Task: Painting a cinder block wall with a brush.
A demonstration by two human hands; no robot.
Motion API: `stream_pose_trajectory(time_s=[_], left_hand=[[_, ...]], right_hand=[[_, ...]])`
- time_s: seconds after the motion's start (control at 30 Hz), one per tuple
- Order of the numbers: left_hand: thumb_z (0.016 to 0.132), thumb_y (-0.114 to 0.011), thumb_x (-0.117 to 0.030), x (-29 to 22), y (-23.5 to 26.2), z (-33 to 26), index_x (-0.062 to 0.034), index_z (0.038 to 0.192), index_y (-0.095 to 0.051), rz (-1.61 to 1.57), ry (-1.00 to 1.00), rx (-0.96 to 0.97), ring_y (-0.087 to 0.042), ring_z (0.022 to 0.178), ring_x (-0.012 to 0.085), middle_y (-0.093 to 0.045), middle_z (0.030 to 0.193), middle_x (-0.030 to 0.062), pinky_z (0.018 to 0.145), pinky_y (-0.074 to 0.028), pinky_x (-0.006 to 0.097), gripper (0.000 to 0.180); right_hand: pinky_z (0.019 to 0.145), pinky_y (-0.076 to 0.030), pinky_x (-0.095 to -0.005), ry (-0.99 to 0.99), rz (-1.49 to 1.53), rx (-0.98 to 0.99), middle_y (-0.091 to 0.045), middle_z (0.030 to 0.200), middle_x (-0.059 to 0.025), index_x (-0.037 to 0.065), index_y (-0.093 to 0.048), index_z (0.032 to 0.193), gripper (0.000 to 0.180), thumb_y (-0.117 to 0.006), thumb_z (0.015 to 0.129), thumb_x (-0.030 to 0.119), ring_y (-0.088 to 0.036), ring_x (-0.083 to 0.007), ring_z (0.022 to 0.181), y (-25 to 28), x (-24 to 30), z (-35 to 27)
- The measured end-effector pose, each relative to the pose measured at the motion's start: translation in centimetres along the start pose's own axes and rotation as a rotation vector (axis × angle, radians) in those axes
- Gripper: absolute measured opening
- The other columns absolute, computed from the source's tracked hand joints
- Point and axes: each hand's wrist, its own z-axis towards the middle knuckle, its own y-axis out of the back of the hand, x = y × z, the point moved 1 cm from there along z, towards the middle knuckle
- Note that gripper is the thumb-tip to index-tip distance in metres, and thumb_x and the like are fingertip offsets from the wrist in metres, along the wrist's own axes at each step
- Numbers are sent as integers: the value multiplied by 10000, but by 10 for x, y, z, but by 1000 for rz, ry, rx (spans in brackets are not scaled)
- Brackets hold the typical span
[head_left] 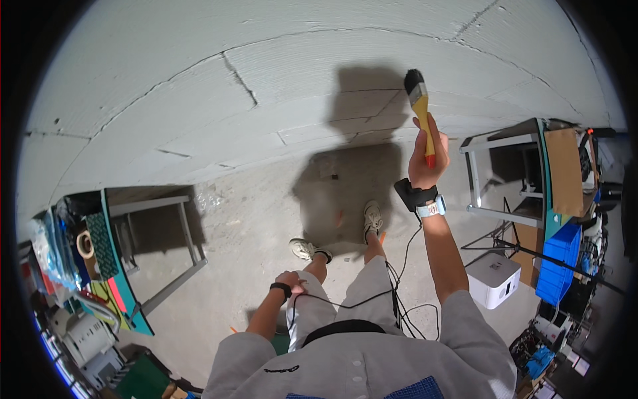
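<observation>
Right hand (425,163): fingers closed around the yellow handle of a paintbrush (419,100), raised toward the far wall.
Paintbrush: upright, dark bristles uppermost, at or just short of the grey block wall (199,100); contact cannot be told.
Left hand (291,279): low by the left thigh, fingers curled near a black cable (345,302); whether they grip it cannot be told.
Progress: the wall looks uniformly grey with no visible fresh coat, so brushing seems barely begun.
Surroundings: 1 teal-edged counter (116,266) at left, another (546,179) at right, white box (493,279) on the floor.
</observation>
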Motion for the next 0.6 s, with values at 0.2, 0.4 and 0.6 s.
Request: stream_pose_trajectory(time_s=[0.2,0.4,0.6], left_hand=[[670,-812,-284,1,10,11,-203,969,-798,-170,-39,86,-716,908,266,-750,1003,89,853,-573,363,311],[603,-890,-319,-11,-13,15,-142,929,-773,-343,-27,36,-690,1010,301,-734,1051,112,918,-548,391,389],[617,-868,-358,-21,-34,30,-113,969,-711,-266,-71,33,-683,1018,313,-725,1062,118,889,-553,400,458]], right_hand=[[805,-520,-312,214,180,197,-758,982,-100,20,-639,1257,347,-592,952,179,-709,-188,803,-29,31,-3],[754,-524,-316,175,110,50,-753,994,-105,13,-636,1261,335,-600,934,75,-670,-197,797,-2,-21,10],[719,-523,-323,139,41,114,-730,1026,-132,25,-654,1239,368,-631,872,26,-653,-242,787,35,-39,18]])
